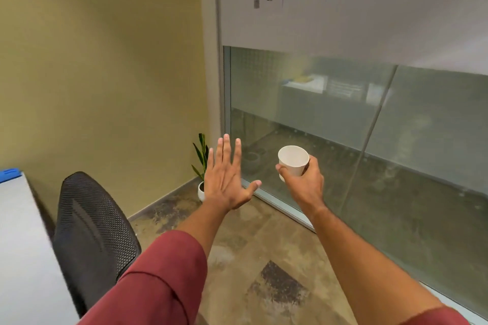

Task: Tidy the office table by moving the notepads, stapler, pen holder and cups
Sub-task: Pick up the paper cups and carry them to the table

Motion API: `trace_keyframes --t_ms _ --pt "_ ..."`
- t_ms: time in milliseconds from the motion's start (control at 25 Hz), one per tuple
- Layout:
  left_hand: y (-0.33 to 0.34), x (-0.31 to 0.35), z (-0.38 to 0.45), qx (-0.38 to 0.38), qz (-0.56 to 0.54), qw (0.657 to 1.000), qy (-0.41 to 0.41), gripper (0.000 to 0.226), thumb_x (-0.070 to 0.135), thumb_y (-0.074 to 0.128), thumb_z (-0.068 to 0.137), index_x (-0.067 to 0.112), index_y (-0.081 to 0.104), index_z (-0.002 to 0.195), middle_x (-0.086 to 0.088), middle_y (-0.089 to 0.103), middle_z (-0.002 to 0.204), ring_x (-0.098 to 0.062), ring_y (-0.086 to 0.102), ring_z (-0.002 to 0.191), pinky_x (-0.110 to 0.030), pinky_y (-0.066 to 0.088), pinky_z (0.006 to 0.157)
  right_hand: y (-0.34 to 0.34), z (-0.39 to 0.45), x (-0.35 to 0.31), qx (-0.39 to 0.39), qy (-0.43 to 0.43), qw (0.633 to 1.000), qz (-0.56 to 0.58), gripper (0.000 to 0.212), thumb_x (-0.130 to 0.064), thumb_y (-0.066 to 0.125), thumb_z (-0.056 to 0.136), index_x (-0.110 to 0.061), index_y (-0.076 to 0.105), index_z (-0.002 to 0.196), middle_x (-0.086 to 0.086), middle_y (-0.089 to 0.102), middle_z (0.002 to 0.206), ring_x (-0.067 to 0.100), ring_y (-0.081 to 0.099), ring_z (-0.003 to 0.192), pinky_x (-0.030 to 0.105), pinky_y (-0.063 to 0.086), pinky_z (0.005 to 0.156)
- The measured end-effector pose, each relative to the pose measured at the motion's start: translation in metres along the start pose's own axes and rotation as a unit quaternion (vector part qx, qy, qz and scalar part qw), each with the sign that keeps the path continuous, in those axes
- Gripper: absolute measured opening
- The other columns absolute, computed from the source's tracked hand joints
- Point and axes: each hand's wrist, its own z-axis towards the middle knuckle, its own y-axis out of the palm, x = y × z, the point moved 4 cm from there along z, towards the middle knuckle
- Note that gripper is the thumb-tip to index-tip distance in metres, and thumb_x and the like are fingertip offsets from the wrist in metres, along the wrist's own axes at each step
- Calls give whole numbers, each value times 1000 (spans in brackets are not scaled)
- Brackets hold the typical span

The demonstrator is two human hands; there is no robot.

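My right hand [303, 183] holds a white paper cup [293, 159] upright in the air, fingers wrapped around its lower half. The cup looks empty from above. My left hand [225, 175] is stretched out flat beside it, fingers apart and holding nothing. Both arms reach forward over the floor, away from the table. The grey office table [18, 245] shows only as a bare strip at the left edge. No notepads, stapler or pen holder are in view.
A black mesh office chair [92, 235] stands against the table. A small potted plant [202, 166] sits in the corner by the olive wall. A glass partition [369, 126] runs along the right. Something blue [9, 174] lies at the table's far end.
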Motion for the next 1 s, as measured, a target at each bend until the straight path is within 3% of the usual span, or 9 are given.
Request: trace_keyframes --t_ms 280,480,600,800,1000 --pt "47 -35 98 4 25 992 -122 114 83 25 74 13 -13 155 -19 -15 163 -33 -13 151 -50 -3 123 98 134 16 -126 -35 991 17 66 -34 86 67 -18 54 123 0 65 114 18 59 106 30 49 90" --pt "69 -81 142 0 58 980 -189 114 83 29 75 14 -17 154 -17 -20 162 -31 -19 150 -49 -5 123 182 188 20 -203 -34 977 49 66 -38 86 65 -23 54 120 -5 64 109 16 59 104 26 45 83" --pt "85 -124 165 0 86 970 -228 113 83 25 75 14 -20 153 -17 -21 162 -30 -20 150 -48 -6 123 244 209 18 -242 -40 967 61 64 -43 85 63 -29 52 116 -9 62 106 15 59 102 27 46 83" --pt "113 -214 206 13 118 951 -284 113 83 25 76 14 -19 153 -18 -19 162 -31 -17 150 -48 -5 123 363 238 11 -303 -55 949 69 70 -45 83 64 -23 50 122 -2 63 116 20 59 108 39 52 93" --pt "122 -316 238 11 148 930 -337 111 83 22 78 13 -21 152 -19 -22 161 -31 -20 150 -48 -7 123 486 250 -18 -355 -87 927 79 74 -43 83 68 -20 49 129 2 62 121 21 57 109 28 48 86"
